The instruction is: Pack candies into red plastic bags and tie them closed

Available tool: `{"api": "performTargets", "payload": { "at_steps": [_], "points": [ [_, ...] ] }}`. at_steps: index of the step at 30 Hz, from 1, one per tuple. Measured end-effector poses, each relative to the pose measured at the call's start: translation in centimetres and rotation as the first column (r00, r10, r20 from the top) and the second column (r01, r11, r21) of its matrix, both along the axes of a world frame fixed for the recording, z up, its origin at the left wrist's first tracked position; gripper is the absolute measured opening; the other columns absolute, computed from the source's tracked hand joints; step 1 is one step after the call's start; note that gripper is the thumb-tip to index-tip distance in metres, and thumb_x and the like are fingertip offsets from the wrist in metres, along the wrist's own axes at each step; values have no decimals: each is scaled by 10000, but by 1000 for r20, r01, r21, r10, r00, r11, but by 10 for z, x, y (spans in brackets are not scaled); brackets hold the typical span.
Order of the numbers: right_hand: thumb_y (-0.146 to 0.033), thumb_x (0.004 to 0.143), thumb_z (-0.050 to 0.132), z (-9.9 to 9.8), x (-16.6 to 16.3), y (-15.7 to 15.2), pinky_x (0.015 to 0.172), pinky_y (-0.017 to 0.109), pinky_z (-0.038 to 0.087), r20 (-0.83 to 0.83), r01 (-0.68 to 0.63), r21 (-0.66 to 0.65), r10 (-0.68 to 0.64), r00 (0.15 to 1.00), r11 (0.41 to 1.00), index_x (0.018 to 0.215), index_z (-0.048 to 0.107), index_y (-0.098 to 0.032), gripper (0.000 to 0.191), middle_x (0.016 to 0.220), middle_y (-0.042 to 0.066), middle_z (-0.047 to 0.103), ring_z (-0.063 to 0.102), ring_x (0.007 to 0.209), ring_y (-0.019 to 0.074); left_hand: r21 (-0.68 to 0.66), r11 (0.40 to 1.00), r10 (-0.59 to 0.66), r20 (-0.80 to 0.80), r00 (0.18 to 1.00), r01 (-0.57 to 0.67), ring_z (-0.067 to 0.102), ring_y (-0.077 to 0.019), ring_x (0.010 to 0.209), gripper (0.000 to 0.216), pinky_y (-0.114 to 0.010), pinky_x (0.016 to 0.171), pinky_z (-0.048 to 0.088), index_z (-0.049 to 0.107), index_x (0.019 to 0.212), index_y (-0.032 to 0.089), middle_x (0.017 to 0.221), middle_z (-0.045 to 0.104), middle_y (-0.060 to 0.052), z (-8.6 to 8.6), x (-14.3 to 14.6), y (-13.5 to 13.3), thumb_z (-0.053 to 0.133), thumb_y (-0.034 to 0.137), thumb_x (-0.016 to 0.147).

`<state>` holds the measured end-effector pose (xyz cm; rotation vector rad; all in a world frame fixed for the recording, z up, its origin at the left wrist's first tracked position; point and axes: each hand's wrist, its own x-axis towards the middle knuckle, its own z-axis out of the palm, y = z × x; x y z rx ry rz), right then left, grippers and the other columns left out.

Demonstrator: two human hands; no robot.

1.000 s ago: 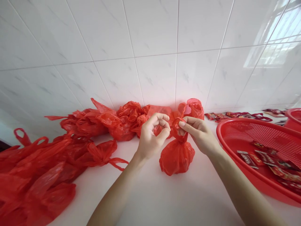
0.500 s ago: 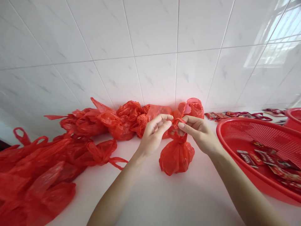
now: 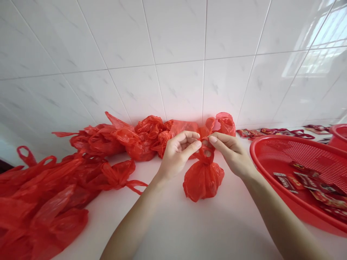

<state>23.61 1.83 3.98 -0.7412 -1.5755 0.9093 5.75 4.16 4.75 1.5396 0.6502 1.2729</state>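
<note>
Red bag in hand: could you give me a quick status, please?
Hands: left hand and right hand pinch the bag at its neck. Bag bulging, resting on counter. Nothing in the way.

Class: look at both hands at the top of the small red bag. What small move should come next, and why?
Probably pull the two ends apart to tighten the knot: the left hand and right hand each pinch plastic at the neck of the small filled red plastic bag, where a loose loop shows, and its body rests on the white counter.
</note>
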Motion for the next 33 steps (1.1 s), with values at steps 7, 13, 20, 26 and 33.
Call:
{"api": "performTargets", "payload": {
  "at_steps": [7,13,20,26,33],
  "points": [
    [-408,944,636,2,1,-1,639,278,464,38,17,-16,-17,999,1000,806,661,-182,266,701,4,609,555,666,132,54,998,43,-21,999,-42,677,-136,757,148,-250,719,562,688,940,184,793,695,-8,-2,1,0,720,282,835],
    [-433,912,678,2,-2,-2,616,280,480,-9,5,-36,-6,1000,999,805,653,-179,277,698,0,613,570,651,132,67,997,45,-14,999,-44,690,-143,745,166,-257,713,573,677,952,184,793,707,-12,-3,1,0,725,299,842],
    [-495,905,668,5,0,-4,618,276,456,85,48,-50,-44,995,998,720,653,-172,373,655,7,605,545,630,127,142,987,85,-19,996,-81,693,-144,817,168,-253,759,580,693,957,192,862,704,-23,-5,2,0,749,298,839],
    [-484,899,675,5,1,-5,608,271,444,93,-3,-64,9,996,998,697,662,-174,371,641,0,580,526,625,122,134,989,69,5,998,-69,684,-142,817,176,-252,747,579,681,919,190,918,682,-20,-4,3,-1,767,311,824],
    [-500,883,690,7,1,-6,566,279,427,129,-41,-47,46,991,998,664,646,-182,388,614,-2,555,499,595,123,171,984,69,-94,993,-52,672,-177,955,210,-279,861,537,698,975,197,1005,714,-58,-1,1,-3,616,388,949]
  ]
}}
